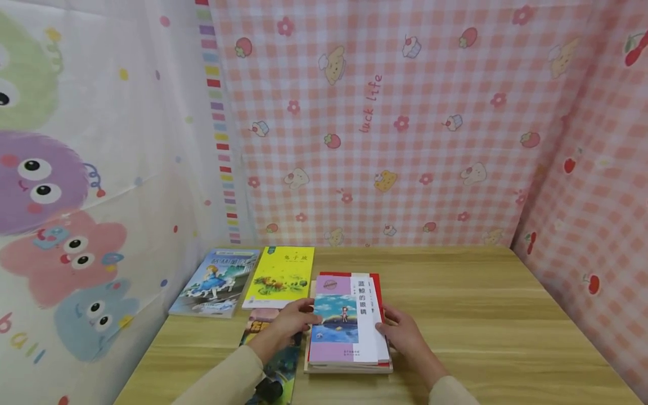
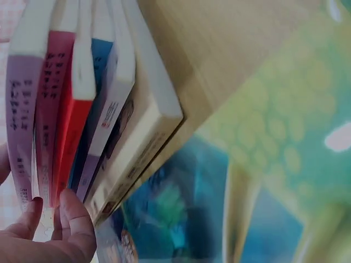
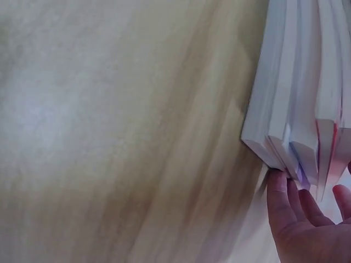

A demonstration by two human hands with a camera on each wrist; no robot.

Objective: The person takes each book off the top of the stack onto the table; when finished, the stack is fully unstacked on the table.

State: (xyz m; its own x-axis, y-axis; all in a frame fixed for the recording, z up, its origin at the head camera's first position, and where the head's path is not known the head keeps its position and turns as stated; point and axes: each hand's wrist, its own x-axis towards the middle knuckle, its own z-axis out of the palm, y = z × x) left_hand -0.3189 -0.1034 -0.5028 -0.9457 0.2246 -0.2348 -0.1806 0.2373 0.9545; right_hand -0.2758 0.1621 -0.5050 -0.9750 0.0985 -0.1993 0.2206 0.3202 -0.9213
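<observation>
A stack of books lies on the table in front of me, its edges uneven. On top is a book with a lilac and white cover and a seaside picture. My left hand grips the stack's left side, thumb at the top cover's edge; in the left wrist view its fingertips touch purple and red spines. From the right side my right hand holds the stack, its thumb by the top book's edge. Its fingers lie against the lower corners of the white page blocks. A red cover sticks out beneath.
Left of the stack a dark, colourful book lies partly under my left forearm. Behind it are a yellow book and a blue book with a girl on it. The wooden table meets patterned cloth walls at the back and sides.
</observation>
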